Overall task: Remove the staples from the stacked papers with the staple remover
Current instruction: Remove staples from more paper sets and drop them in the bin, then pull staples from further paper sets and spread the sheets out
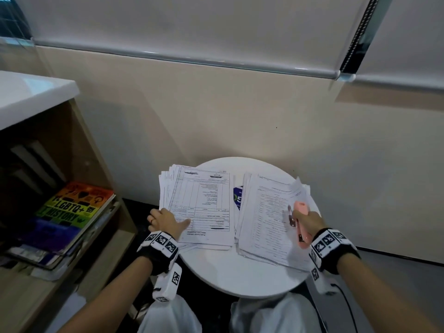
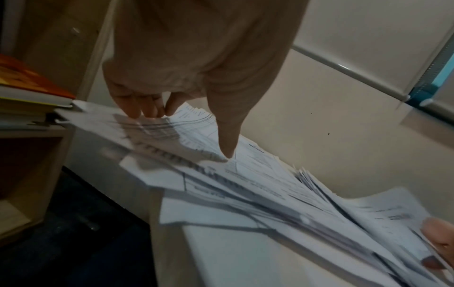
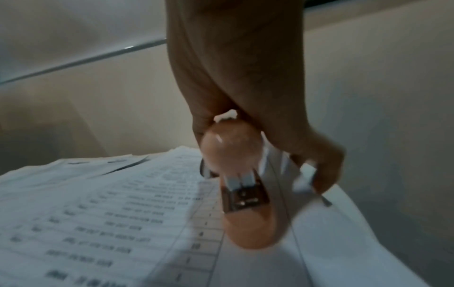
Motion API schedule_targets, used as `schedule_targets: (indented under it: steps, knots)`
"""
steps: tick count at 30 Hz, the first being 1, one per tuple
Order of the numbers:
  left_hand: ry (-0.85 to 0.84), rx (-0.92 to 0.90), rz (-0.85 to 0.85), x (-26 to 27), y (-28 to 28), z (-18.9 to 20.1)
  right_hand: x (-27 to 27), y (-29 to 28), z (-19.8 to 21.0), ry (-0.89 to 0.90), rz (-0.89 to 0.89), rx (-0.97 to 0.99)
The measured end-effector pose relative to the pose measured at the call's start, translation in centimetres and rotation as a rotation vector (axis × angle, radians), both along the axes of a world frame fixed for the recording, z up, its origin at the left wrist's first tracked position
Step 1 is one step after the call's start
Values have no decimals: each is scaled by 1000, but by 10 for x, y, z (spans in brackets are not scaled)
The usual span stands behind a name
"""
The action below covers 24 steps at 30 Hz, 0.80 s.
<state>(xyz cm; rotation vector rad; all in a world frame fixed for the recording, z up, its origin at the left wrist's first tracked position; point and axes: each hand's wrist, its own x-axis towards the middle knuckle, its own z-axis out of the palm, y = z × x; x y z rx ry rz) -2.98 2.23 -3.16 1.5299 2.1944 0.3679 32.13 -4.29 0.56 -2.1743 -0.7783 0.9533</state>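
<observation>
Two stacks of printed papers lie on a small round white table point(image 1: 240, 280). My left hand point(image 1: 165, 221) rests on the left stack point(image 1: 204, 203) at its near left corner, thumb stretched out flat on the top sheet point(image 2: 258, 170), fingers point(image 2: 137, 104) bent down at the stack's edge. My right hand point(image 1: 308, 222) grips a pink staple remover point(image 1: 301, 219) over the right stack point(image 1: 266, 212), near its right edge. In the right wrist view the pink tool point(image 3: 245, 194) shows a metal part and points down at the printed sheet point(image 3: 110, 223). A lifted page corner point(image 1: 298, 188) stands up behind it.
A wooden shelf unit point(image 1: 91, 152) stands close on the left, holding a rainbow-covered book point(image 1: 74, 205) on other books. A beige wall point(image 1: 240, 111) is right behind the table. A blue-and-green printed item point(image 1: 237, 197) shows between the stacks. My knees point(image 1: 264, 316) are under the table's near edge.
</observation>
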Motion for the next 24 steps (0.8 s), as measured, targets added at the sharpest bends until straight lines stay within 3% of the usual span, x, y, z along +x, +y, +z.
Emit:
schedule_targets:
  steps: [4,5,8,9,12,14,21,24]
  knots:
    - [36,-39,23,-1,6,-5,45,18,-83,-240,135,-118]
    - [36,-56,28,-2,7,-5,43,18,-86,-309,118,-90]
    - [79,-56,15,-1,8,-2,-15,-7,-27,-431,107,75]
    - [107,-42,1,0,8,-1,-31,-14,-15,-370,130,114]
    - [136,-8,-16,6,6,0,-52,-29,-15,114,39,191]
    - [93,-2,-21,6,8,2,-55,-32,-28,265,-22,136]
    - [-185,188,-46,-7,13,-4,-47,-31,-39,377,-93,100]
    - [-286,387,-9,-14,-2,-10,-47,-31,-39,390,-85,90]
